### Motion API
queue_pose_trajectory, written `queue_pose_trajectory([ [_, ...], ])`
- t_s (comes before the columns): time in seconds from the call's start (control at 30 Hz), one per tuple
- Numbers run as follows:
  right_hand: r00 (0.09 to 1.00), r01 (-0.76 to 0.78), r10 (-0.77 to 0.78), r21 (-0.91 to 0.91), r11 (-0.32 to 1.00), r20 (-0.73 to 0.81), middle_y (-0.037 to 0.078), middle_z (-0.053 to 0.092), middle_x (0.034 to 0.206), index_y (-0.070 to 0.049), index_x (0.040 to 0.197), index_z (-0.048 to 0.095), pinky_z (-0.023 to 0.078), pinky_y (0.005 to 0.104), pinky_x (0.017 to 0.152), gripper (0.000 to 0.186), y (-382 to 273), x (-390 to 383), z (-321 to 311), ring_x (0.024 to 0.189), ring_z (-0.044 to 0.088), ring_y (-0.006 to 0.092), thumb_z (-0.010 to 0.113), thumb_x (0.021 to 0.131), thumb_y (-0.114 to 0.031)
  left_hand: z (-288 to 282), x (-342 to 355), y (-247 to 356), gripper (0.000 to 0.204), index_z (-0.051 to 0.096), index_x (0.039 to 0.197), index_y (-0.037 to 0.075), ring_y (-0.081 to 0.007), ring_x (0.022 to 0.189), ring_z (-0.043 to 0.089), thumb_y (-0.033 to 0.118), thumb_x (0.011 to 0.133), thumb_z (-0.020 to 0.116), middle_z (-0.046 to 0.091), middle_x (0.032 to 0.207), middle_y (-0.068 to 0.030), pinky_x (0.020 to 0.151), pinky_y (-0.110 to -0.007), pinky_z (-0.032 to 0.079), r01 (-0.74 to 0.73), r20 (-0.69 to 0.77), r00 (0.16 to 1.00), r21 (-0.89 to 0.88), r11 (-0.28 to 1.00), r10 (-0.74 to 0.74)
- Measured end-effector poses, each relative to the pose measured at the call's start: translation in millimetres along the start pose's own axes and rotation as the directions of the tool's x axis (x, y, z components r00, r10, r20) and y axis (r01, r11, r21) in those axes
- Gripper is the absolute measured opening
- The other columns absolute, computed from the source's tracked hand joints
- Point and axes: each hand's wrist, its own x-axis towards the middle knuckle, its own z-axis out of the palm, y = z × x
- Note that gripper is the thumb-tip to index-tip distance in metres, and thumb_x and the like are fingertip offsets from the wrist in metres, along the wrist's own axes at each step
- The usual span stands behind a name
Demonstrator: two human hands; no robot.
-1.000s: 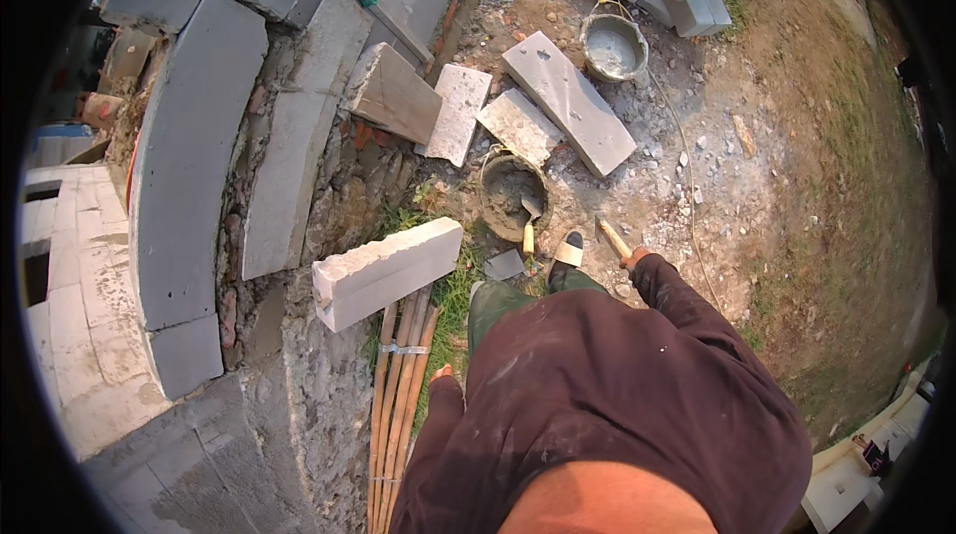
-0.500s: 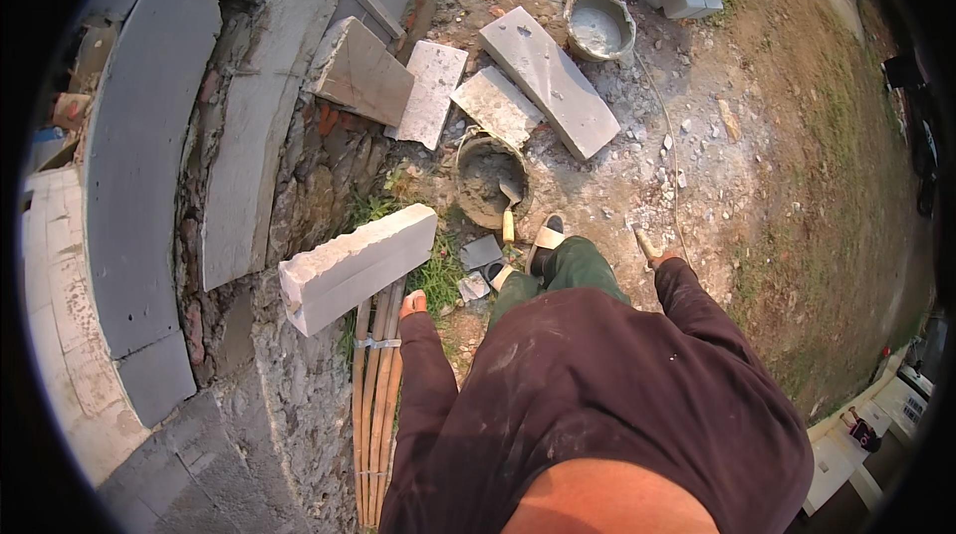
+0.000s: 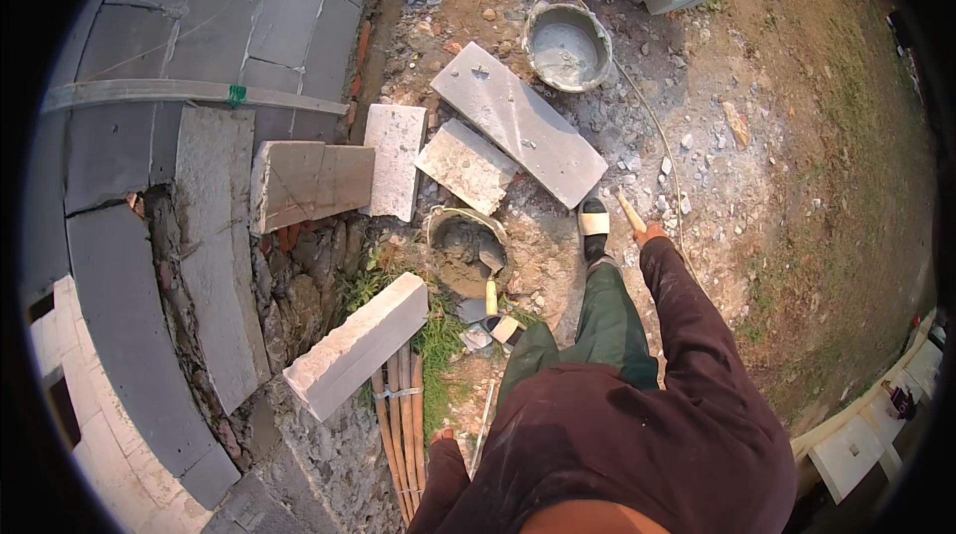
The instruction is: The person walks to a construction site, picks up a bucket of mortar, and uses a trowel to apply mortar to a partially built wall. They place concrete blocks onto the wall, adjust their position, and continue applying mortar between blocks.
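A pale block (image 3: 358, 347) rests beside bundled poles (image 3: 400, 425). The left hand (image 3: 444, 433) hangs near the poles; its grip is too hidden to tell. A mortar bucket (image 3: 464, 219) carries a trowel (image 3: 491, 293), grip end over the near edge. Beside the right shoe (image 3: 595, 223), a wooden handle (image 3: 629, 213) points forward, enclosed by the right hand's (image 3: 652, 233) curled fingers.

A trowel (image 3: 492, 297) leans in the near bucket (image 3: 466, 216); left of that bucket stands a wall (image 3: 124, 320), right of it a hand-held tool (image 3: 630, 214); beyond it, a long block (image 3: 518, 126), then a far bucket (image 3: 570, 13).
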Motion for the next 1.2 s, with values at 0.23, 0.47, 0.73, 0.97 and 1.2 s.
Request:
queue_pose_trajectory([
  [0.23, 0.995, -0.025, 0.008, -0.168, 0.985, -0.101, 0.019, 0.054, 0.105, -0.009, 0.115, 0.046, 0.045, 0.0463, 0.081, 0.038, -96.4, 135.2, -39.1, 0.097, 0.056, 0.0360, 0.053, 0.082, -0.026, -9.3, -88.0, 271.0, 0.038, 0.059, 0.106, 0.003, -0.0178, 0.086, 0.058, 0.034, 0.086, 0.053, 0.062, 0.090, -0.0081, 0.078, -0.031, 0.044, -0.058, 0.266, 0.944, -0.449, 0.892, 0.195],
  [0.47, 0.946, 0.170, -0.228, -0.246, 0.954, -0.230, 0.019, 0.053, 0.100, -0.011, 0.122, 0.042, 0.045, 0.0441, 0.079, 0.049, -83.7, 253.4, -19.8, 0.098, 0.053, 0.0351, 0.059, 0.079, -0.025, 50.7, -54.9, 356.5, 0.038, 0.054, 0.113, 0.002, -0.0170, 0.096, 0.056, 0.031, 0.089, 0.050, 0.060, 0.102, -0.0090, 0.086, -0.031, 0.041, -0.101, 0.376, 0.878, -0.461, 0.882, 0.297],
  [0.73, 0.917, 0.384, -0.397, 0.189, 0.904, 0.034, 0.025, 0.046, 0.123, 0.001, 0.126, 0.042, 0.033, 0.0421, 0.097, 0.077, -105.3, 307.2, 56.6, 0.114, 0.044, 0.0379, 0.047, 0.078, -0.059, 219.6, 152.1, 506.7, 0.065, 0.037, 0.133, 0.008, -0.0252, 0.123, 0.037, 0.055, 0.089, 0.030, 0.041, 0.134, -0.0090, 0.101, -0.046, 0.023, 0.295, 0.564, 0.791, -0.690, 0.661, 0.236],
  [0.97, 0.900, 0.170, -0.344, 0.513, 0.841, 0.267, 0.021, 0.055, 0.112, 0.003, 0.119, 0.052, 0.037, 0.0338, 0.091, 0.086, -95.4, 366.0, 125.3, 0.102, 0.053, 0.0276, 0.044, 0.074, -0.071, 254.8, 196.1, 719.7, 0.090, 0.023, 0.138, 0.008, -0.0265, 0.127, 0.030, 0.074, 0.077, 0.030, 0.030, 0.139, -0.0097, 0.101, -0.047, 0.024, 0.394, 0.410, 0.821, -0.911, 0.126, 0.398],
  [1.2, 0.972, 0.122, -0.200, 0.468, 0.875, 0.121, 0.020, 0.049, 0.121, 0.012, 0.121, 0.044, 0.030, 0.0299, 0.098, 0.091, -72.1, 399.6, 145.5, 0.111, 0.046, 0.0247, 0.039, 0.079, -0.069, 269.8, 199.7, 722.2, 0.070, 0.041, 0.128, 0.006, -0.0251, 0.113, 0.050, 0.061, 0.088, 0.023, 0.049, 0.124, -0.0141, 0.091, -0.033, 0.041, 0.482, 0.293, 0.662, -0.871, -0.093, 0.690],
])
